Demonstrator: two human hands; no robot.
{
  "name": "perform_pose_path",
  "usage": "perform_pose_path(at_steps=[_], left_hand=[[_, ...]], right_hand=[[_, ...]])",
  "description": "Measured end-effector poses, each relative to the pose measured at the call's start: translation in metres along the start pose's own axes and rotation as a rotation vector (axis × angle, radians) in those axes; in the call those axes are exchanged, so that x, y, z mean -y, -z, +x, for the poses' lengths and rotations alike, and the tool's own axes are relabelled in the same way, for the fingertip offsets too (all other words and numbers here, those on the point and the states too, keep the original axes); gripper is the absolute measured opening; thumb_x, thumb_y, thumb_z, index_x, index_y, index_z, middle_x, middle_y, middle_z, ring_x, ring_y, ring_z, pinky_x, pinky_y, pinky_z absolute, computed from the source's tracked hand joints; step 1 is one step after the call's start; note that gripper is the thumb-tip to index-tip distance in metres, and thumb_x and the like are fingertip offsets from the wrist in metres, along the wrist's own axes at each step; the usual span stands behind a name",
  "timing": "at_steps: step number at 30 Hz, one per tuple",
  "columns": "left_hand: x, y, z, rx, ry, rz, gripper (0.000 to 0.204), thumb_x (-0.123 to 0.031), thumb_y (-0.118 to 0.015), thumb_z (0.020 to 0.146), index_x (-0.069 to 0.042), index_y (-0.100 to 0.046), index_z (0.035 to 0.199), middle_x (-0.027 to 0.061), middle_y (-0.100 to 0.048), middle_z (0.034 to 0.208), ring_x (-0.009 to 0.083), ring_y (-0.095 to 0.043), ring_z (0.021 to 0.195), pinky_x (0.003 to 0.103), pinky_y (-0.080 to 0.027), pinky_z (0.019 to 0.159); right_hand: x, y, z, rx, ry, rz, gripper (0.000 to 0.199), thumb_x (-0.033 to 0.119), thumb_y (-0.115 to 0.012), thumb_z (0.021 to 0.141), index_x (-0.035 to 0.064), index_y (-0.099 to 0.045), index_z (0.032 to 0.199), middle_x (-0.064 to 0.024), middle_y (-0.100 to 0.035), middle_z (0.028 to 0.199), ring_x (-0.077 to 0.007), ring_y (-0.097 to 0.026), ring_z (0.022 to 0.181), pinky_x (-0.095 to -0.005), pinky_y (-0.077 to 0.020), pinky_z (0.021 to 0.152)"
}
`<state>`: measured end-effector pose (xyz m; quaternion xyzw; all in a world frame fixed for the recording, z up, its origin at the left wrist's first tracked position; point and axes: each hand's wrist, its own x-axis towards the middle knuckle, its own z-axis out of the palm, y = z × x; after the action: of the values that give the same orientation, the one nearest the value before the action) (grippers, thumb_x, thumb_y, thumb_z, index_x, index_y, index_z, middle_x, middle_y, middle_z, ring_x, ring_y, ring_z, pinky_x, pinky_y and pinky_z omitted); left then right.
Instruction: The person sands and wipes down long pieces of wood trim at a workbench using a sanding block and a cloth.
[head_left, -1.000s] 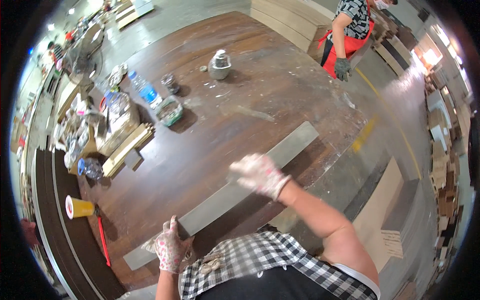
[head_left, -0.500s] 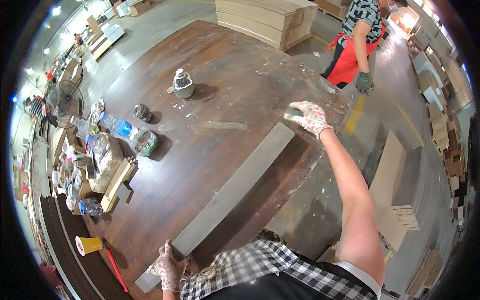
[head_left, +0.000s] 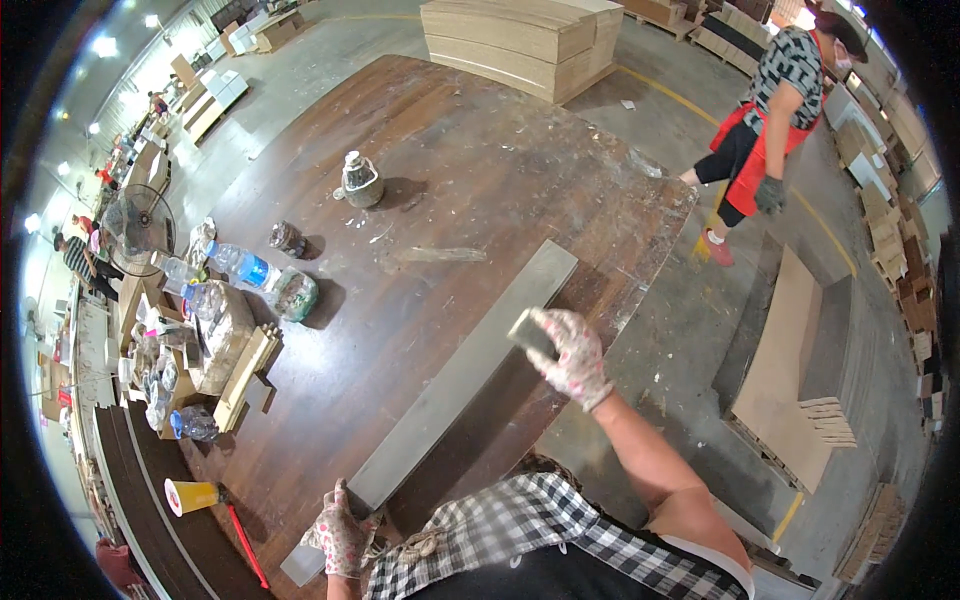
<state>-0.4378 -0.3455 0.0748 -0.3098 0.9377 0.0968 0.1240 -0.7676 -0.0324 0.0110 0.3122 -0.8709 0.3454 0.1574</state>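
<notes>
Plank (head_left: 450,385) lying diagonally on table (head_left: 480,150); left hand (head_left: 340,535) at near end, right hand (head_left: 570,355) partway along. Bottles (head_left: 240,265) left. Small pot (head_left: 362,180), possibly a tin, behind. Stacked boards (head_left: 520,40) beyond.

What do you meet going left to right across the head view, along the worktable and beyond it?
Orange cup → plastic bottle → left hand → grey tin → long grey board → right hand → person in red apron.
</notes>
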Motion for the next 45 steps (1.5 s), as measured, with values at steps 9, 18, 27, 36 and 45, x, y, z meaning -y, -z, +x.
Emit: perform_pose_path(at_steps=[9, 18, 27, 36, 45], left_hand=[[-0.014, 0.007, 0.0, -0.04, 0.001, -0.03, 0.084, -0.034, -0.084, 0.064, -0.004, -0.05, 0.134, 0.016, -0.061, 0.114, 0.035, -0.065, 0.095, 0.044, -0.053, 0.078], [-0.007, 0.004, -0.004, -0.07, -0.029, -0.008, 0.086, -0.025, -0.084, 0.064, -0.007, -0.046, 0.139, 0.017, -0.06, 0.113, 0.036, -0.065, 0.094, 0.044, -0.054, 0.078], [0.005, 0.008, -0.012, -0.038, -0.033, -0.041, 0.087, -0.027, -0.082, 0.07, -0.006, -0.039, 0.143, 0.0131, -0.057, 0.127, 0.0324, -0.065, 0.098, 0.044, -0.052, 0.082], [0.095, 0.0, -0.122, -0.141, -0.005, -0.453, 0.018, -0.02, -0.07, 0.08, -0.012, -0.073, 0.096, 0.0135, -0.07, 0.086, 0.0322, -0.068, 0.085, 0.039, -0.054, 0.076], [0.195, -0.067, -0.22, 0.174, 0.19, -0.512, 0.03, -0.025, -0.065, 0.081, -0.016, -0.069, 0.109, 0.0141, -0.068, 0.094, 0.0336, -0.065, 0.089, 0.046, -0.052, 0.077]], right_hand=[[-0.008, -0.006, 0.022, -0.204, 0.005, -0.169, 0.052, 0.031, -0.068, 0.082, 0.0039, -0.058, 0.125, -0.018, -0.059, 0.096, -0.0359, -0.057, 0.088, -0.0457, -0.0471, 0.077], [0.082, -0.02, -0.001, -0.052, -0.007, 0.045, 0.052, 0.027, -0.072, 0.079, 0.002, -0.056, 0.121, -0.0148, -0.058, 0.09, -0.0327, -0.058, 0.084, -0.0449, -0.0483, 0.073], [0.185, -0.083, -0.085, 0.324, 0.483, 0.358, 0.063, 0.026, -0.078, 0.071, 0.0038, -0.056, 0.125, -0.0133, -0.059, 0.104, -0.0304, -0.056, 0.096, -0.0446, -0.0467, 0.083], [0.232, -0.091, -0.087, 0.264, 0.473, 0.247, 0.064, 0.015, -0.079, 0.067, 0.0052, -0.057, 0.126, -0.0138, -0.061, 0.109, -0.0336, -0.058, 0.098, -0.0459, -0.0461, 0.086], [0.452, -0.166, -0.154, 0.608, 0.826, 0.412, 0.057, 0.017, -0.073, 0.072, 0.0069, -0.057, 0.125, -0.0105, -0.062, 0.106, -0.0289, -0.059, 0.092, -0.0421, -0.0481, 0.077]])
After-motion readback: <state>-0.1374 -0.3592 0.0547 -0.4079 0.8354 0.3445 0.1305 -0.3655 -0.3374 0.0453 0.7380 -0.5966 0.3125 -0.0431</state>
